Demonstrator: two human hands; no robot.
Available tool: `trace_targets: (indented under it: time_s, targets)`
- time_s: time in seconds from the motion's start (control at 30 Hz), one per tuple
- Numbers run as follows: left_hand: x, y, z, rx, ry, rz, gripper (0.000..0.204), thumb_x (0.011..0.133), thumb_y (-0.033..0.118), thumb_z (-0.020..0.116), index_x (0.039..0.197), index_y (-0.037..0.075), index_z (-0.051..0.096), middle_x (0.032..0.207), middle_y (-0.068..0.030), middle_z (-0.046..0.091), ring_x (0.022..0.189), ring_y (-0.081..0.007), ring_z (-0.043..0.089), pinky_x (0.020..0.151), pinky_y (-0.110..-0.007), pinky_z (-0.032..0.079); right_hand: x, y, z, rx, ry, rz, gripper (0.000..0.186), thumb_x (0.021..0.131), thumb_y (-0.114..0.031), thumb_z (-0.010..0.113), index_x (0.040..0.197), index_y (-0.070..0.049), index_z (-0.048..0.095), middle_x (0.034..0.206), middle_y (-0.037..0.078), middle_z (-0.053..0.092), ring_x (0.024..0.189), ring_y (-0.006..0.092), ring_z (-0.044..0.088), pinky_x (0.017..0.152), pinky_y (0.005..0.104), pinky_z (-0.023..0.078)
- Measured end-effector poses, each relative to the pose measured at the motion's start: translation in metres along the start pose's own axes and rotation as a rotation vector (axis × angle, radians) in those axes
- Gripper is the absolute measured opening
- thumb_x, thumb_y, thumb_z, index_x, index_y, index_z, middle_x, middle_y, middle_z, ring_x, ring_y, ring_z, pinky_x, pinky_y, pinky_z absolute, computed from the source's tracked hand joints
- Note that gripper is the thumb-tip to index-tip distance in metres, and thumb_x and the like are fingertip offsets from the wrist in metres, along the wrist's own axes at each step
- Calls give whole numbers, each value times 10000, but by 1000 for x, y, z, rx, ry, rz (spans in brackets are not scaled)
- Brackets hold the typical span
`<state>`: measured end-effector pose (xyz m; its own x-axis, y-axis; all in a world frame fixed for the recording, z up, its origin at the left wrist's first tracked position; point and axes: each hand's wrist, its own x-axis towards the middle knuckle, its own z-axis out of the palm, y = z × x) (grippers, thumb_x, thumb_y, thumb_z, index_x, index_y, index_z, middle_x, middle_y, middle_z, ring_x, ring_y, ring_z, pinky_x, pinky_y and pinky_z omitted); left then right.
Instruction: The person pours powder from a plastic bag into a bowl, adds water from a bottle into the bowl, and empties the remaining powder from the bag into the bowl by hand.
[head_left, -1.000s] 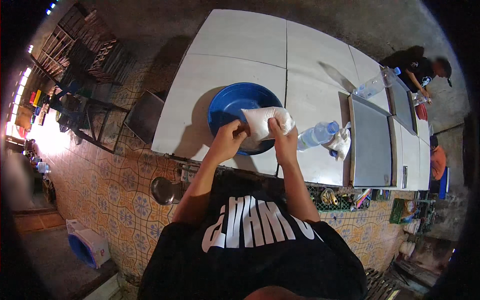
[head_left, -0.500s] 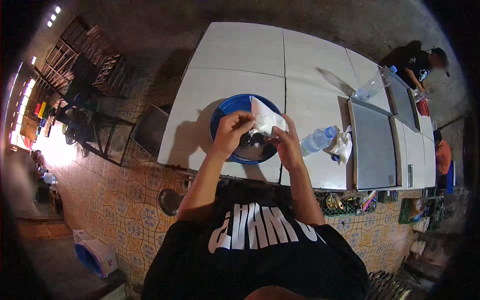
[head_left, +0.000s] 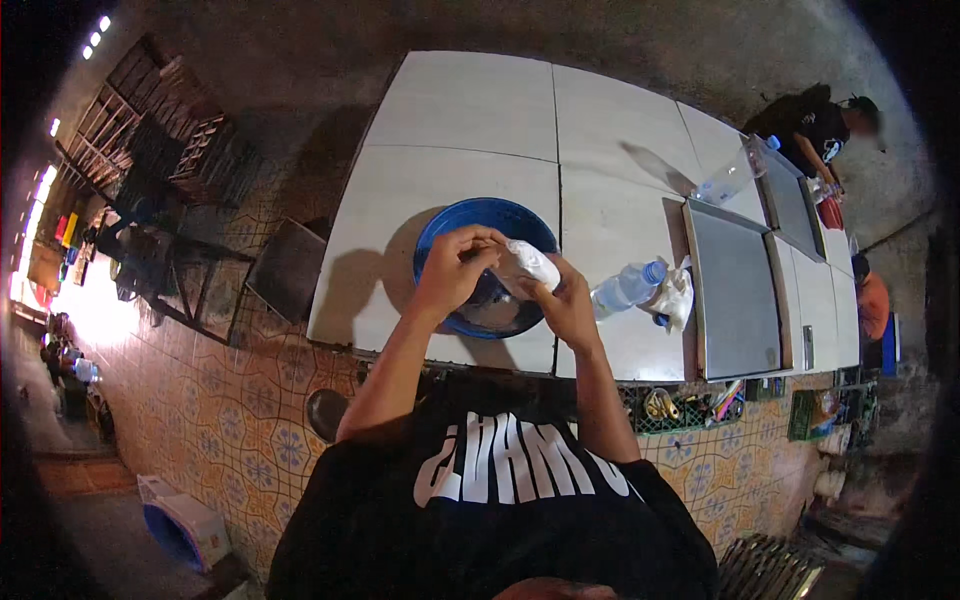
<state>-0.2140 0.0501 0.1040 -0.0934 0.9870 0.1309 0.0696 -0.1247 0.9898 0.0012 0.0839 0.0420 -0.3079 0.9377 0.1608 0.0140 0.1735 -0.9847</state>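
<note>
Along the near edge of the white tabletop (head_left: 460,112), close to its left corner, sits the blue basin (head_left: 488,212). Something pale lies in its bottom, too dim for me to tell. Just right of it, near the same edge, is a small clear bottle (head_left: 630,288), with a small white bundle (head_left: 678,294) beside it. Further right a grey metal tray (head_left: 735,290) reaches almost to the near edge; a second tray (head_left: 797,212) lies beyond it, toward the far right corner. A large clear bottle (head_left: 732,180) is by the far edge, close to both trays. A person in black (head_left: 812,140) is beyond that edge.

My plastic bag (head_left: 532,264), holding something white, is in the air over the basin, and with my hands it hides part of the inside. My left hand (head_left: 460,270) comes up from the near edge, its thumb and bent fingers pinching the bag's left side. My right hand (head_left: 568,305) clasps the bag's right side, thumb across the front, both forearms angling inward.
</note>
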Motion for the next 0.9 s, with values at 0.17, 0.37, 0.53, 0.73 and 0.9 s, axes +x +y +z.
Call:
trace_targets:
  time_s: [0.17,0.37,0.53,0.73,0.9]
  targets:
    - [-5,4,-6,182,-59,160,207,938,76,745,1142,47,764,1112,-73,720,910,-143,659,803,-290,516,-23,-34,-3,-128,-35,199,299,926,-232,792,1076,18,728,905,54,741,842,111,658,758,310,538]
    - [-1,18,1,165,-164,143,189,963,102,742,1135,23,752,1059,-70,727,938,-146,665,836,-322,538,-38,-44,-1,-124,23,187,322,895,-260,783,1033,27,736,851,64,729,785,114,640,720,308,519]
    - [7,19,3,223,-239,96,180,972,126,747,1105,4,743,1013,-54,739,899,-129,671,814,-321,546,-48,-47,-1,-71,50,145,328,895,-253,798,1022,42,732,873,67,718,812,120,649,726,314,525]
    - [15,6,14,143,-309,92,167,985,123,730,1092,-4,710,1017,-59,736,902,-128,668,830,-311,542,-65,-38,-8,-60,142,290,310,914,-220,793,1086,25,709,957,78,722,872,128,656,790,310,532]
    - [14,16,33,263,-387,140,165,1022,141,673,1088,-9,692,1008,-67,727,924,-139,674,844,-326,540,-74,-41,-10,133,182,306,315,932,-196,770,1141,26,688,982,72,726,904,133,669,822,308,537]
